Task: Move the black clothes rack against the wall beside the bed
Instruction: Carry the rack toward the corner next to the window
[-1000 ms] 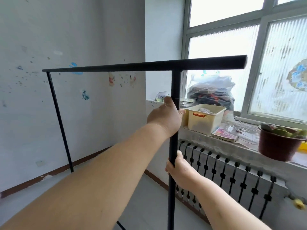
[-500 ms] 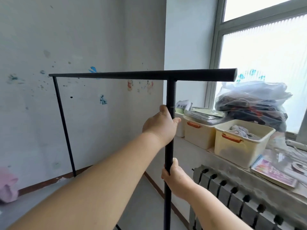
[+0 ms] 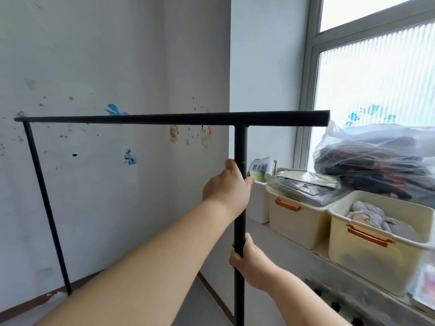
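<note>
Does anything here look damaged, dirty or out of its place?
The wall behind the black clothes rack is spotted with dark specks, paint marks and worn stickers. The rack itself looks straight, and the left hand and the right hand both grip its near post. Nothing looks spilled.

One rack [image 3: 164, 120], three bins [image 3: 299, 222], two hands [image 3: 226, 191]

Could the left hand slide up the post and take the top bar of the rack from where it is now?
Probably yes. The left hand is closed on the near post of the black clothes rack, a short way under the top bar. That stretch of post is bare, and nothing hangs on the bar above it.
</note>
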